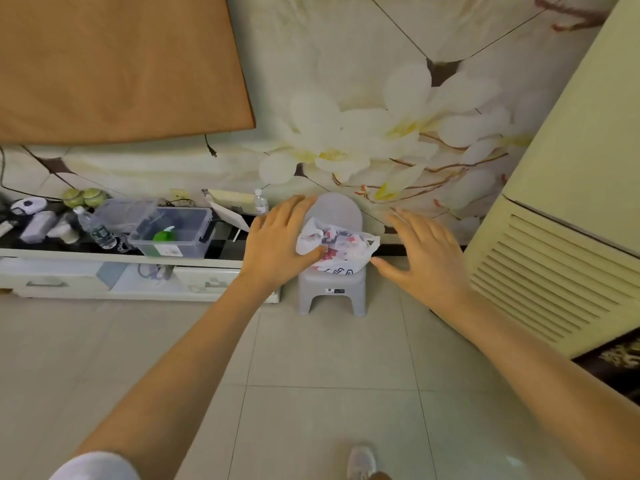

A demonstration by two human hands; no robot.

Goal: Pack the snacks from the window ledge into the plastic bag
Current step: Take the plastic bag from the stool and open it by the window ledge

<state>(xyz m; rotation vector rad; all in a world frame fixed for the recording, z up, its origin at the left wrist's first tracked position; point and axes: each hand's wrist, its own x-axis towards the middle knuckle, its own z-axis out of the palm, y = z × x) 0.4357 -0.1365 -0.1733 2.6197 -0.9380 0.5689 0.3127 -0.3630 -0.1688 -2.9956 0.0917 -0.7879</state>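
A white plastic bag [341, 249] with red and dark print sits crumpled on the seat of a small grey plastic chair [334, 285] against the wall. Snack packets show through its top. My left hand [278, 242] is stretched out with fingers spread, in line with the bag's left edge; whether it touches the bag I cannot tell. My right hand [420, 256] is held out to the right of the bag, fingers apart, holding nothing. No window ledge is in view.
A low white TV cabinet [104, 271] at left carries a clear storage box [173, 232], water bottles [95, 228] and small items. A cream floor-standing air conditioner [561, 237] stands at right. Tiled floor [311, 375] lies in front; my shoe [362, 462] shows below.
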